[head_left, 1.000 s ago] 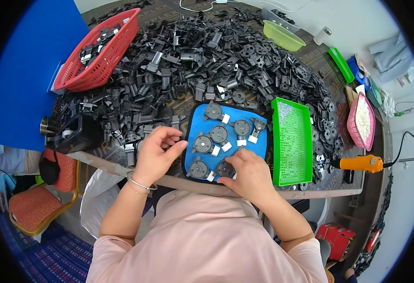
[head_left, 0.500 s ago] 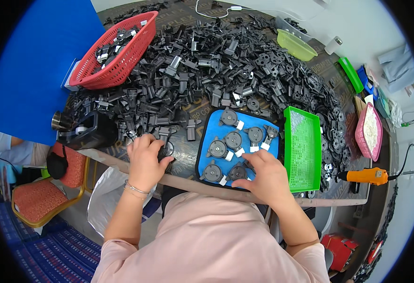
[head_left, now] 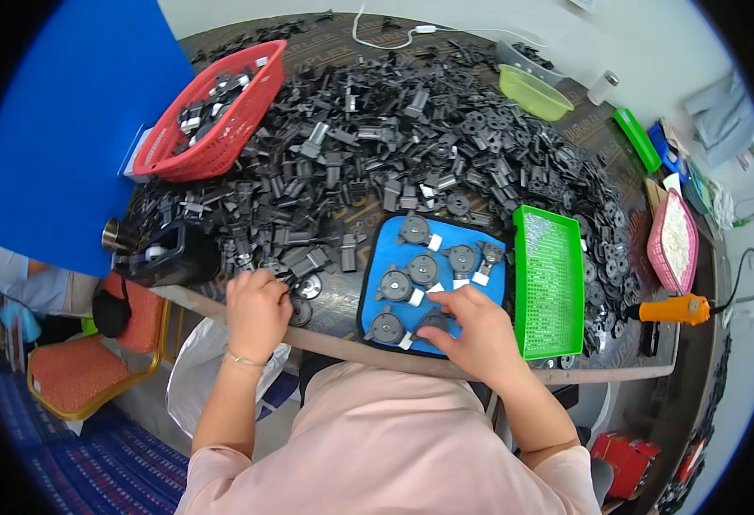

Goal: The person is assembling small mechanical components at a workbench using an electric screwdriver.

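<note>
A blue mat (head_left: 375, 275) with a dark edge lies in front of me, holding several round black parts with white tabs, such as one disc part (head_left: 386, 327) at its near left. At the mat's near edge, my right hand (head_left: 483, 336) has its thumb and forefinger around another round black part (head_left: 432, 321), partly hidden by the fingers. My left hand (head_left: 257, 313) is at the table's front edge beside the heap, fingers curled; what they hold, if anything, is hidden. Next to its fingertips lie a shiny-centred disc (head_left: 307, 286) and a dark disc (head_left: 300, 311).
A large heap of black plastic parts (head_left: 377, 129) covers the table. A red basket (head_left: 167, 163) stands far left, a black tape dispenser (head_left: 175, 256) nearer. Right of the mat are a green tray (head_left: 550, 348) and an orange power tool (head_left: 673, 310). A yellow-green basin (head_left: 535, 93) sits far right.
My left hand has drawn slightly back and its fingers have curled in, uncovering discs beside it. My right hand has shifted left, its thumb and forefinger closing around the round part.
</note>
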`<state>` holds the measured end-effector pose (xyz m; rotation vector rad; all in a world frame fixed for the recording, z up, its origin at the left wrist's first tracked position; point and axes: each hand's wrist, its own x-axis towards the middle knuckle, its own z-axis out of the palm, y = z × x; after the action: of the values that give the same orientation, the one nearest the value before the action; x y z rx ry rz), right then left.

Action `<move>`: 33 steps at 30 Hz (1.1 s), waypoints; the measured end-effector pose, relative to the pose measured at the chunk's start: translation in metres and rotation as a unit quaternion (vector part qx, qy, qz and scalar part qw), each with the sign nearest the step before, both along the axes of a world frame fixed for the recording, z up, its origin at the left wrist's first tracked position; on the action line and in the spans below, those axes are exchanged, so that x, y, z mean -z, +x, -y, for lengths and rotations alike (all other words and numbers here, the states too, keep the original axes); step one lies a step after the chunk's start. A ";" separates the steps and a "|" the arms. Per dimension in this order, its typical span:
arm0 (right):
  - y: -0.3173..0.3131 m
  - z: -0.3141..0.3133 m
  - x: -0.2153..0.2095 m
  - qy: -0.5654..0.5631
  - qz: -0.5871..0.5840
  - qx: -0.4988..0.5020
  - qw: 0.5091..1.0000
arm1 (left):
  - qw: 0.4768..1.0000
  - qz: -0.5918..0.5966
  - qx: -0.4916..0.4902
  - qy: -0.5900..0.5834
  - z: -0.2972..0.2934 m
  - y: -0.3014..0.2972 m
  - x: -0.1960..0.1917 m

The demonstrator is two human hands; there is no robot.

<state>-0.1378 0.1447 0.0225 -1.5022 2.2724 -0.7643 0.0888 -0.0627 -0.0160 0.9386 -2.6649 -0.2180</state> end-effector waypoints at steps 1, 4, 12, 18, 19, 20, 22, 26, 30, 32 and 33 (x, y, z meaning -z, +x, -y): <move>0.000 0.000 0.001 -0.012 0.016 -0.004 1.000 | 1.000 -0.014 0.001 -0.011 -0.001 0.001 -0.006; 0.001 0.002 0.000 -0.059 0.058 -0.029 0.996 | 0.999 -0.030 0.016 -0.003 -0.002 0.000 -0.024; 0.005 -0.002 -0.001 -0.081 0.229 -0.173 0.955 | 0.887 -0.096 0.451 0.004 -0.047 -0.054 -0.063; -0.009 -0.022 -0.008 -0.040 0.123 -0.117 0.985 | 0.897 -0.136 0.420 0.016 -0.062 -0.077 -0.050; -0.017 -0.023 -0.008 -0.055 0.087 -0.081 0.991 | 0.896 -0.135 0.422 0.017 -0.063 -0.079 -0.047; -0.027 -0.022 -0.004 -0.065 0.020 -0.030 0.997 | 0.904 -0.147 0.402 0.024 -0.062 -0.079 -0.046; -0.056 -0.024 0.010 -0.088 -0.058 0.071 0.992 | 0.909 -0.160 0.383 0.032 -0.061 -0.079 -0.043; -0.085 -0.015 0.013 0.037 -0.186 0.145 0.971 | 0.911 -0.164 0.374 0.063 -0.055 -0.072 -0.042; -0.092 -0.005 0.025 0.025 -0.234 0.146 0.961 | 0.915 -0.160 0.362 0.076 -0.056 -0.068 -0.042; -0.092 -0.002 0.026 0.034 -0.236 0.150 0.959 | 0.917 -0.164 0.355 0.075 -0.055 -0.065 -0.042; -0.092 -0.001 0.027 0.043 -0.239 0.155 0.958 | 0.919 -0.168 0.350 0.073 -0.054 -0.065 -0.042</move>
<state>-0.2301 0.1459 -0.0041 -1.4268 2.9064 -0.3932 0.0240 -0.0087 0.0255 -0.0716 -2.5550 -0.6721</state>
